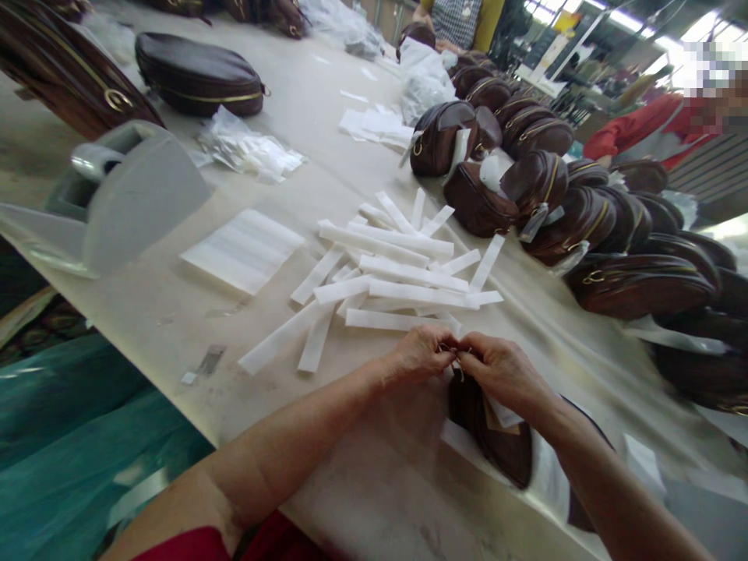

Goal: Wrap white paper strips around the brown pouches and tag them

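Note:
Both hands meet at the end of a dark brown leather bag (506, 448) near the table's front edge. My left hand (424, 352) pinches a thin pale string (460, 365). On the other side of the string, my right hand (496, 366) has its fingers closed on it too, with the fingertips almost touching the left ones. White paper and a tan tag (500, 419) lie against the bag, partly under my right hand and forearm. Just beyond the hands is a loose pile of white strips (403, 269).
A stack of white sheets (242, 251) and a grey tape dispenser (140, 195) are at the left. Many brown bags (643, 284) line the right side. Crumpled plastic (251, 148) and another bag (199, 74) lie farther back. People stand beyond the table.

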`<state>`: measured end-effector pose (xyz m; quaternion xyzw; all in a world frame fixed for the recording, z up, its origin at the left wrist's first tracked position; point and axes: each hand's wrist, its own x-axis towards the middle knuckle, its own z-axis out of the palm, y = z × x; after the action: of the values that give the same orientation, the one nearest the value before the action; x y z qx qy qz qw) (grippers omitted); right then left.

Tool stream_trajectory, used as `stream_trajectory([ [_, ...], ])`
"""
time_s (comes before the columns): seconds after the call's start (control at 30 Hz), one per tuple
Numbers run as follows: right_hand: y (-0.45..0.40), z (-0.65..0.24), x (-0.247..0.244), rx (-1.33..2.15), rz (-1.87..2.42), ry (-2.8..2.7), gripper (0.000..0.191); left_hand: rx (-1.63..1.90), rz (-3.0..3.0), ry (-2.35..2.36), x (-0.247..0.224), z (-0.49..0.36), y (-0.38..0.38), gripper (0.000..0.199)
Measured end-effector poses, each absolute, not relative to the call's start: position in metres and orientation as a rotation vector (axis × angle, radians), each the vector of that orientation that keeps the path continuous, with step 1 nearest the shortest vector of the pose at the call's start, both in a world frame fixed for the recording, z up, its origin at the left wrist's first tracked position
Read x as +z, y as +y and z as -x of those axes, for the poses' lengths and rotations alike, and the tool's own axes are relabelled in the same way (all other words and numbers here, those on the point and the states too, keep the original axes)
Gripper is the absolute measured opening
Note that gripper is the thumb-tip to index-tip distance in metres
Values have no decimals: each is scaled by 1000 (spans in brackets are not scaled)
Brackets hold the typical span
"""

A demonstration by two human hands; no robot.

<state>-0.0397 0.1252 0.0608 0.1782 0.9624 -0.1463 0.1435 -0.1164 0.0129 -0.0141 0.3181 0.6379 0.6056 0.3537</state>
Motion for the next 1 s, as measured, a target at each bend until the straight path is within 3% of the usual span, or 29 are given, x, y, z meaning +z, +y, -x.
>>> stream_trajectory([
  [0.07,125,40,61,-436,-520,2764,20,1554,-835,1695,-14,116,12,13],
  [0.2,124,41,63,-454,-554,2732,21,1483,-803,1583,-11,117,9,22],
  [0.63,127,37,74,-453,-555,2742,20,1483,-519,1350,-4,124,7,4],
  [0.8,136,33,83,-411,-472,2809,17,1583,-345,1052,-1,127,5,14],
  [1.0,142,30,71,-673,-455,2711,20,1704,-190,897,-4,128,6,22],
])
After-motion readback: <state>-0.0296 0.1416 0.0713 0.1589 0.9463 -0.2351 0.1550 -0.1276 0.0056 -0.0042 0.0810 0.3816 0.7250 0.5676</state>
